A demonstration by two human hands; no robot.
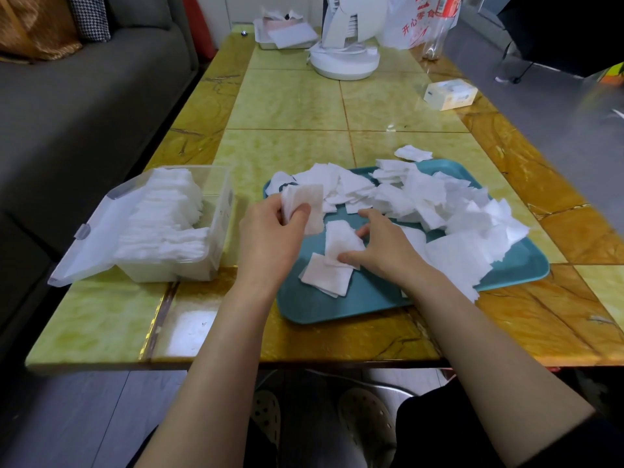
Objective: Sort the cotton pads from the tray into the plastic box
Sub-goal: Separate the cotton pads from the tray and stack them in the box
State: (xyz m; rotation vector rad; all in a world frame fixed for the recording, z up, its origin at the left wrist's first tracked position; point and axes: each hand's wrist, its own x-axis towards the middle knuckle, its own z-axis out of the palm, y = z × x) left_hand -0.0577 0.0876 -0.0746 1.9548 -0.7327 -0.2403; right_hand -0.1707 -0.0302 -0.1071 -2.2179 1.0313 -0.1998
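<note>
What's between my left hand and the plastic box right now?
Only a bare strip of table lies between the left hand and the plastic box, as the head view shows.

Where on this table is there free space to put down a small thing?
Free: the table strip along the near edge, in front of the box and tray; also the tiles between tray and fan. Crowded: the tray's far and right parts, under pads.

text: 开心零食, red | on: white plastic bag (401, 30) | small box (450, 93): print unreadable
</note>
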